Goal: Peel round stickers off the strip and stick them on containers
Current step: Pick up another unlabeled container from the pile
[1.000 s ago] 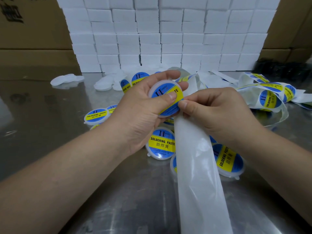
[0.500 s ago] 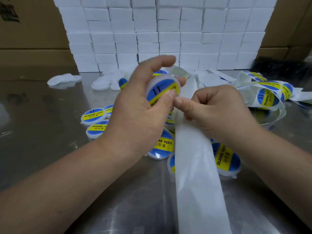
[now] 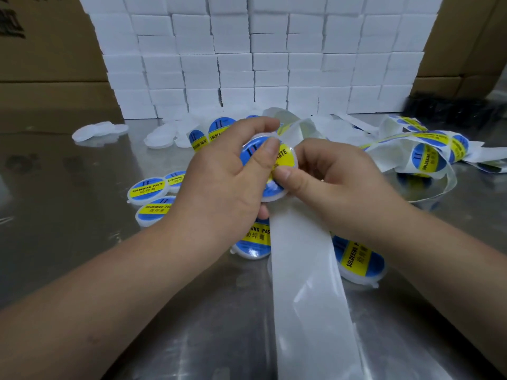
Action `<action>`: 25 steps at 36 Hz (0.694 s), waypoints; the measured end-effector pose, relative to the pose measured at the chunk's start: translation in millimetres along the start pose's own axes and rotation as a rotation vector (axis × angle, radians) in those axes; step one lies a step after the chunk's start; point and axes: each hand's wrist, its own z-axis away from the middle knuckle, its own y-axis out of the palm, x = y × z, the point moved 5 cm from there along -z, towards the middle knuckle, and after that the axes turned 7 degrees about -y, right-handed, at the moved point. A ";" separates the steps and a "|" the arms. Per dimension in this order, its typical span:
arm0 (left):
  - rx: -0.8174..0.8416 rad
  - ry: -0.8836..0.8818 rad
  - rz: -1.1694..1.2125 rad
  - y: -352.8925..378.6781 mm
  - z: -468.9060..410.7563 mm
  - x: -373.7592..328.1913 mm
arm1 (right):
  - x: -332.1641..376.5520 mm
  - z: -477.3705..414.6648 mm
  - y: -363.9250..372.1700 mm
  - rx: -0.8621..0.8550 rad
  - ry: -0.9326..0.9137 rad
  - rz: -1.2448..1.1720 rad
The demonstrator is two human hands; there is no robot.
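Tub point(image 3: 276, 196) sits centre frame, gripped by L hand point(image 3: 227, 182), thumb point(image 3: 267, 152) flat on sticker point(image 3: 286, 158), I reckon to rub it down w/o bubbles. R hand point(image 3: 337, 179) curls round strip point(image 3: 307, 283), its thumb steadying the rim. Strip trails to bottom of frame, so next sticker is close by.

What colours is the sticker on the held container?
Blue with a yellow band, on the round white plastic container in the left hand; head view.

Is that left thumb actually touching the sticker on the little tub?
Touching. The head view shows the thumb of the left hand pressed flat on the held container's sticker, no gap.
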 end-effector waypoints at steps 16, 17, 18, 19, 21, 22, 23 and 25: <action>-0.123 0.086 -0.438 -10.1 -14.1 14.4 | -14.6 -1.1 -7.0 -0.047 0.174 0.029; -0.104 0.061 -0.433 -9.9 -15.6 17.0 | -15.9 -1.3 -7.1 -0.036 0.192 0.069; -0.084 0.038 -0.426 -9.5 -16.8 19.6 | -16.8 -1.3 -6.5 -0.021 0.211 0.110; -0.064 0.020 -0.427 -8.6 -18.0 22.0 | -17.6 -1.4 -5.6 -0.005 0.230 0.143; -0.035 -0.005 -0.460 -6.3 -20.0 25.6 | -19.7 -1.8 -4.8 0.015 0.261 0.171; -0.029 -0.017 -0.483 -5.6 -20.8 27.7 | -21.0 -2.1 -5.5 0.013 0.272 0.184; -0.025 -0.033 -0.529 -4.9 -21.8 30.2 | -21.5 -2.3 -6.9 0.003 0.281 0.202; -0.004 -0.064 -0.672 -3.1 -23.1 35.0 | -22.1 -3.0 -9.5 -0.008 0.294 0.248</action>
